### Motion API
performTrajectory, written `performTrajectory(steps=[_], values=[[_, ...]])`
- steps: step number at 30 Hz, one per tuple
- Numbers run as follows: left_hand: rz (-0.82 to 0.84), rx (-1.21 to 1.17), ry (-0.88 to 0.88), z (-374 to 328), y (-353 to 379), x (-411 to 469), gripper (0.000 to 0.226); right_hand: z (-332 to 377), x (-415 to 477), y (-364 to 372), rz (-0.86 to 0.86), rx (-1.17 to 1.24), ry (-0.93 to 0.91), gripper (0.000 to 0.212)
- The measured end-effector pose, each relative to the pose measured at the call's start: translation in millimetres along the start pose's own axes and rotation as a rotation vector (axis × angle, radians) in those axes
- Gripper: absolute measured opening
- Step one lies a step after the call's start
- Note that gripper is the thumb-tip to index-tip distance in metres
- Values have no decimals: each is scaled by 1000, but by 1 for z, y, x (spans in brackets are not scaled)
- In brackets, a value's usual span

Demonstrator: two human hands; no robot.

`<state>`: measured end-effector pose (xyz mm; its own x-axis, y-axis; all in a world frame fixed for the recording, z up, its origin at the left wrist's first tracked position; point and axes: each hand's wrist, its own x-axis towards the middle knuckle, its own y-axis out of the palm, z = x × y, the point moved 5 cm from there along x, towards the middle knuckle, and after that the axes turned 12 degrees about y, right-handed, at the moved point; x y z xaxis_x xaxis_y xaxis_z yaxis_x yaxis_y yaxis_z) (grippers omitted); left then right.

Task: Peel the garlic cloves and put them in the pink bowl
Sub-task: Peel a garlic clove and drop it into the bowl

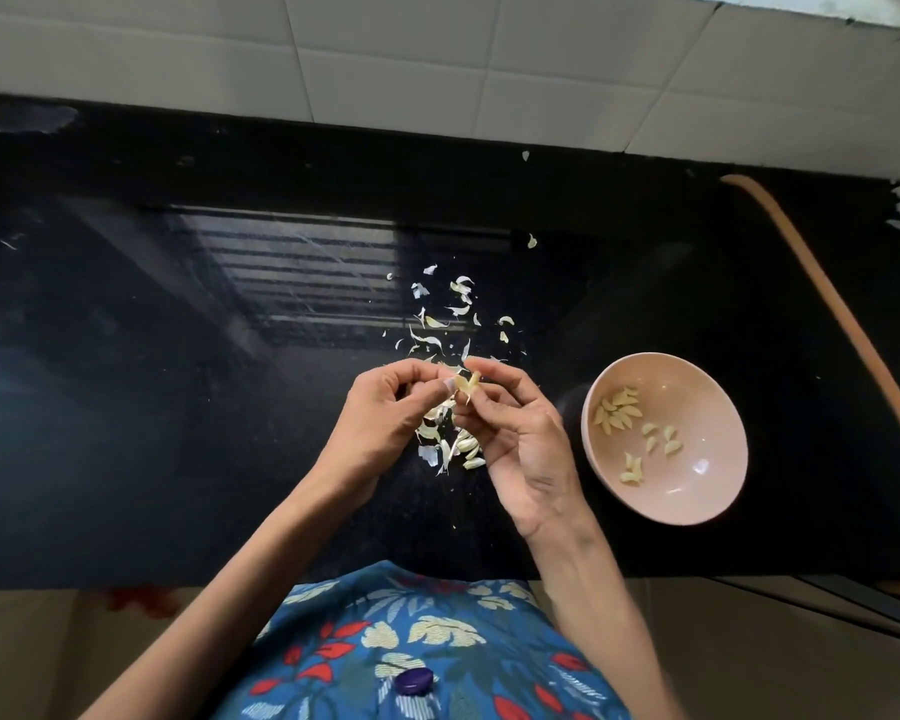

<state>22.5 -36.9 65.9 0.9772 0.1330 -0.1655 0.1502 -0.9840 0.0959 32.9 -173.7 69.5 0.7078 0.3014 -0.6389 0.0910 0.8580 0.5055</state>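
**Stripping the skin from the held clove**

The left hand [380,413] and the right hand [515,433] meet above the glossy black stone countertop [178,407]. Both pinch one small pale-yellow garlic clove [467,383] between thumb and fingertips; the remaining fingers curl loosely. Papery skin appears partly lifted from the clove.

Procedure, as judged from this position:
1. Hold the clove steady with the right-hand fingertips, gripping the body, not the skin.
2. Use the left thumbnail to catch the loose skin edge and pull along the clove's length, toward the tip.
3. Keep pinch pressure light; a small clove slips or bruises easily.
4. Let the skin drop straight down onto the scattered white papery peels [440,324] lying beyond and beneath the hands.

A small pile of pale unpeeled garlic cloves [463,444] lies directly below the hands. The round pink plastic bowl [718,407] sits just to the right of the right hand and holds several peeled cloves [617,410]. Keep peel fragments clear of the bowl when transferring.
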Motion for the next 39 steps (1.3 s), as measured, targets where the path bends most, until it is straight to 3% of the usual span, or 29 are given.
performTrajectory(steps=[7, 12, 17, 20, 24, 25, 30, 34, 39], values=[[-79, 94, 12, 0, -8, 0, 8, 9, -2, 2, -127, -198, -158, 11], [-106, 199, -3, 3, -10, -2, 9, 11, -1, 0, -222, -267, -213, 15], [-191, 271, 15, 0, -25, -1, 8, 17, -1, -10, -243, -145, -190, 26], [-142, 416, 54, -4, -25, -2, 9, 14, 0, -10, -178, -63, -101, 37], [-129, 542, 114, -11, -21, -3, 7, 2, 4, -6, -117, 28, 32, 16], [-148, 541, 120, -13, -22, -3, 3, 1, 5, -6, -116, 32, 36, 14], [-216, 437, 91, -12, -28, -4, 27, -1, 7, -6, -138, 17, 36, 17], [-104, 296, 75, -12, -20, -3, 20, -4, 8, -4, -131, 26, 55, 20], [-47, 397, 195, -21, -15, -3, 13, 2, 7, -4, -128, -43, 3, 18]])
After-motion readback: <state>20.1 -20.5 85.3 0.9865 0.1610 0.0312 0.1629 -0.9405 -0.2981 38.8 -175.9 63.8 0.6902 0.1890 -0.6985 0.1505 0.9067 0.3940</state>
